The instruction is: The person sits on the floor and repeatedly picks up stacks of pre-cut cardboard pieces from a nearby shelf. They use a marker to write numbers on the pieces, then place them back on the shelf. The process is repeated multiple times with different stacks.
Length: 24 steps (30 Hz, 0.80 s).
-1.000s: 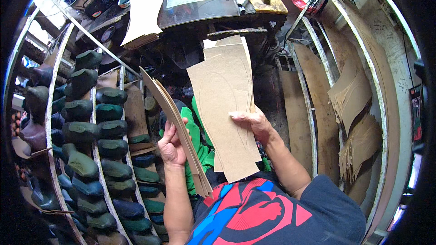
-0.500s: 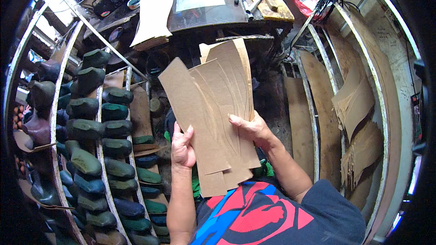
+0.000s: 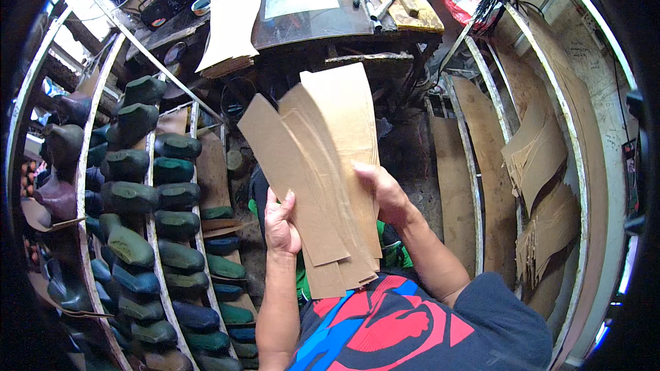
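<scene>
Gripping a fanned bundle of brown sheets point(image 3: 302, 172) by its left edge, the left hand point(image 3: 280, 230) has its thumb on the front and its fingers bent round behind, while the right hand point(image 3: 386, 194) pinches the right edge of the paler sheets point(image 3: 347, 113), its thumb in front and its other fingers mostly hidden. Both lots overlap between the hands, just beyond the dark shirt point(image 3: 399, 323), brown over pale. Farther off, a white stack point(image 3: 232, 20) sits on the tabletop point(image 3: 309, 26), with shoe molds point(image 3: 129, 197) racked at left.
</scene>
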Tool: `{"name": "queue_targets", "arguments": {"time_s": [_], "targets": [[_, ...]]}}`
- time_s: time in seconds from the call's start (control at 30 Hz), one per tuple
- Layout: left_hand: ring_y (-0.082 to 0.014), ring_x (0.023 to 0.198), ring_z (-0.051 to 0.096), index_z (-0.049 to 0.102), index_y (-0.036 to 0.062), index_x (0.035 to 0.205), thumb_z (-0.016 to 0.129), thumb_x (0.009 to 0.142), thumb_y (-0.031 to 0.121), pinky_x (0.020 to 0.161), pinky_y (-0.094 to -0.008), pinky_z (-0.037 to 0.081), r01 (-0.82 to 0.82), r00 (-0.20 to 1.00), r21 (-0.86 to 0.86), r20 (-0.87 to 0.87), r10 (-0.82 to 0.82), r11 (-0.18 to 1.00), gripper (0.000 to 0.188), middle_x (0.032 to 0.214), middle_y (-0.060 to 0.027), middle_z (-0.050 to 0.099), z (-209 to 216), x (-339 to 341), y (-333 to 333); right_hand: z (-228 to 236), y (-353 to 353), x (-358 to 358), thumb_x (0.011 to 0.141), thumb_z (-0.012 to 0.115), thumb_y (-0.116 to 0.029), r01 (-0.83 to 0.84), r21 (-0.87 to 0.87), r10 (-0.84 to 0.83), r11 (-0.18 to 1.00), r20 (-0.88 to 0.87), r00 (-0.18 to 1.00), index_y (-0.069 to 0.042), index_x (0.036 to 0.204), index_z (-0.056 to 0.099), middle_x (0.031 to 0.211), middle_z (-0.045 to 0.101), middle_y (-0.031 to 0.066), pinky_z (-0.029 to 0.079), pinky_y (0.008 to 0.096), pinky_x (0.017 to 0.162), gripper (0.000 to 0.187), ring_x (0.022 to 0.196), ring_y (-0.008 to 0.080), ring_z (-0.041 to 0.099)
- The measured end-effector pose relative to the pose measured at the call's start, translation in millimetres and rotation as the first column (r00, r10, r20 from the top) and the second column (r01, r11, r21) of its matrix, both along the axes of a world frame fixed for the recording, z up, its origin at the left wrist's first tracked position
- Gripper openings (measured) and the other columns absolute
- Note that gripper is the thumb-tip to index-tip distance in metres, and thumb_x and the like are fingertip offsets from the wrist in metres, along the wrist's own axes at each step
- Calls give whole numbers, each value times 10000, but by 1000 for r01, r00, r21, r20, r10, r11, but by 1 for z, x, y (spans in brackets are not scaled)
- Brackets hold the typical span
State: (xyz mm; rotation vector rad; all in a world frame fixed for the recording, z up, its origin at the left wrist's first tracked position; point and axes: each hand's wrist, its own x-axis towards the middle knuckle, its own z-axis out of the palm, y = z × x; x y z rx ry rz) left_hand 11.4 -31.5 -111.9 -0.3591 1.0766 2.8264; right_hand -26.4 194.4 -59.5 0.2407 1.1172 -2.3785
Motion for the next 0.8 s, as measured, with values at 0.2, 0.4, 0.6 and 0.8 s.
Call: {"name": "queue_targets", "arguments": {"time_s": [0.2, 0.4, 0.6, 0.8], "targets": [[-243, 1086, 685, 545, 130, 1489, 594, 1041, 283, 976, -430, 545, 10, 1000, 352, -4, -10, 936, 476, 1307, -141, 684, -13, 1, -27, -4, 22, -3, 997, 624, -247, 45, 160, -32, 986, -79, 996, 39, 1361, 603, 1238, 720, 148, 590, 388, 947, 464, 1057, 236, 729], [-258, 1266, 614, 391, 72, 1552, 629, 990, 69, 1092, -403, 484, 46, 999, 29, 7, -46, 999, 610, 1398, -134, 616, 14, -1, 0, -8, -23, 5, 1079, 474, -552, -61, 598, 265, 799, -260, 929, 67, 1181, 672, 1039, 731, 97, 540, 357, 804, 658, 911, 157, 660], [-255, 1305, 585, 394, 29, 1546, 708, 923, -30, 1111, -392, 469, -108, 981, -331, -187, 48, 937, 700, 1441, -134, 593, 65, -16, 8, -13, -24, 15, 1109, 435, -515, 118, 578, 134, 808, -375, 918, 13, 1013, 661, 820, 639, 54, 535, 316, 710, 583, 770, 158, 638], [-275, 1268, 614, 466, 0, 1477, 634, 961, 14, 1087, -423, 504, -347, 911, -485, -377, 166, 803, 542, 1412, -166, 610, 139, -126, -87, -23, 20, 17, 1087, 573, -388, 64, 601, 37, 797, -154, 987, -18, 1011, 696, 751, 640, 17, 525, 252, 569, 398, 642, 96, 636]]}}
